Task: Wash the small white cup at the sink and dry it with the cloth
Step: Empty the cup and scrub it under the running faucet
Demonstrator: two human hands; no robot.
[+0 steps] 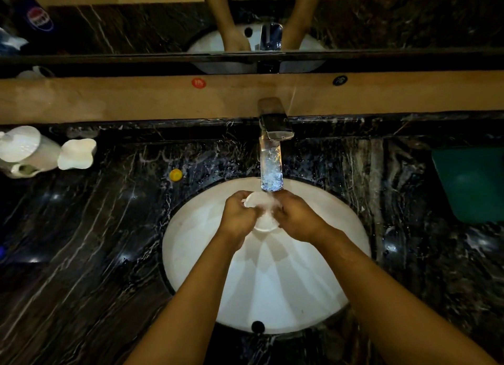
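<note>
The small white cup (264, 214) sits under the running tap (271, 157), over the middle of the white sink (272, 283), well inside its rim. The left hand (237, 214) and right hand (296, 218) curl their fingers (275, 208) around it from either side. Black marble counter (95, 242) surrounds the basin.

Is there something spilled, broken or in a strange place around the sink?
Nothing looks broken. A small yellow cap lies loose on the wet counter left of the tap. Both hands hold the white cup under the water.
</note>
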